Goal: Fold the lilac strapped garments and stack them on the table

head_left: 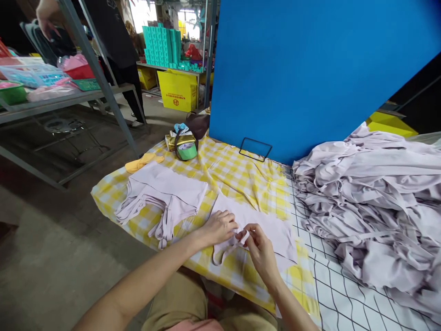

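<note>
A pale lilac garment [265,227] with thin straps lies spread on the yellow checked cloth in front of me. My right hand [259,248] pinches a narrow strap [245,237] of it between thumb and fingers. Close beside it, my left hand [220,226] rests on the garment's near edge with its fingers bent together; whatever is under its fingertips is hidden. A loop of strap hangs toward me below both hands. To the left lies a stack of similar lilac garments [165,184], layered flat, their straps trailing toward the near edge.
A big heap of lilac garments [372,197] covers the right side on a white grid cloth [341,294]. Behind stands a blue board [296,78] with a black wire frame [255,149] before it. Green tape [187,151] and a yellow cloth [144,162] lie at the back left. A person [117,41] stands beyond the metal rack.
</note>
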Motion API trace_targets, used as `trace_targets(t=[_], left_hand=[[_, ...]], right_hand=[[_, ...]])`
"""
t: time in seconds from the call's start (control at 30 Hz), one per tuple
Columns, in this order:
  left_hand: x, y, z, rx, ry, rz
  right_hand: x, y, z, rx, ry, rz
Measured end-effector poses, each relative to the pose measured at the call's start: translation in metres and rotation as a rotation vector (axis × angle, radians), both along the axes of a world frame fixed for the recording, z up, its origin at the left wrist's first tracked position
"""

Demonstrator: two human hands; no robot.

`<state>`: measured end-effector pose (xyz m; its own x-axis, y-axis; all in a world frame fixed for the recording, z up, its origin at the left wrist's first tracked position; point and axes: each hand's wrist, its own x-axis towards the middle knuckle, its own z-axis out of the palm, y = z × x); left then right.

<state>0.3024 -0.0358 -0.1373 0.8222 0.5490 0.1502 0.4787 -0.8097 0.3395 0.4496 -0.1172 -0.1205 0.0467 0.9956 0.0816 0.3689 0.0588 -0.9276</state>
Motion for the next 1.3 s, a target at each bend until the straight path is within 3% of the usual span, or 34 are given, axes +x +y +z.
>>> trace_targets(t=[0.17, 0.43, 0.67, 1.3], left_hand=[[0.004, 0.005, -0.008, 0.100, 0.035, -0.047], [0.006, 0.018, -0.014, -0.162, -0.128, 0.076], [0.007, 0.023, -0.011, -0.246, -0.153, 0.063], [0.009, 0.026, -0.006, -0.320, -0.158, 0.092]], right_hand=[[0.005, 0.004, -0.009, 0.014, 0.011, -0.086], [0.004, 0.017, -0.007, -0.146, -0.216, -0.157], [0.004, 0.025, -0.011, -0.079, -0.420, -0.129], [0.003, 0.027, -0.015, -0.087, -0.333, -0.189]])
